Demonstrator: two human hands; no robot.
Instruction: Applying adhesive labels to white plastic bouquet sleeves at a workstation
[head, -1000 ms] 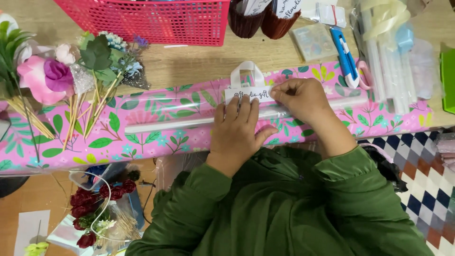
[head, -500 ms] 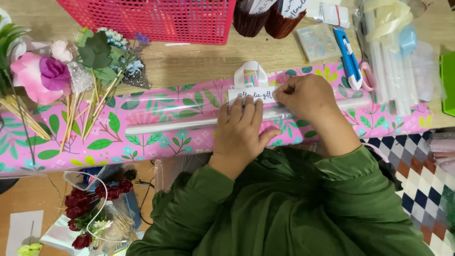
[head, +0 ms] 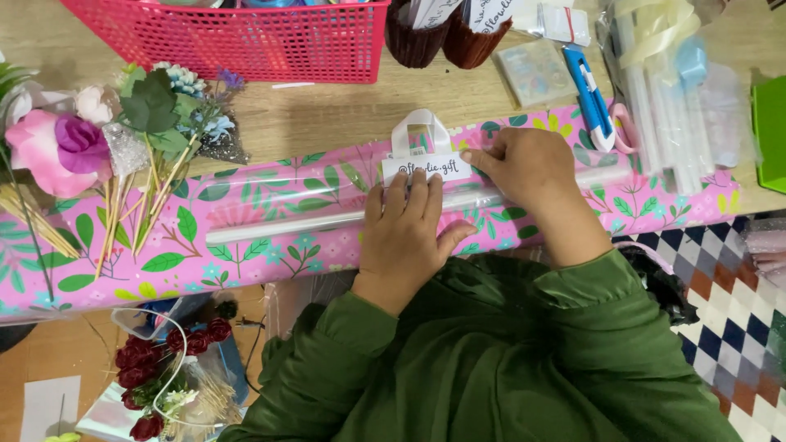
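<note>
A pink floral-printed wrapping sheet (head: 246, 245) is lying across the wooden table (head: 327, 115), with a red plastic mesh basket (head: 237, 37) standing beyond it. An artificial flower bunch (head: 106, 139) is resting on the sheet's left part. The left hand (head: 407, 233) is pressing flat on a clear cellophane roll (head: 286, 225). The right hand (head: 528, 172) is pinching the small white paper label (head: 426, 169) at its right end.

A light wooden tabletop (head: 327, 123) fills the upper view under even indoor light, while lower down a brown wooden floor (head: 74, 352) shows at left and a checkered cloth (head: 737, 311) at right.
</note>
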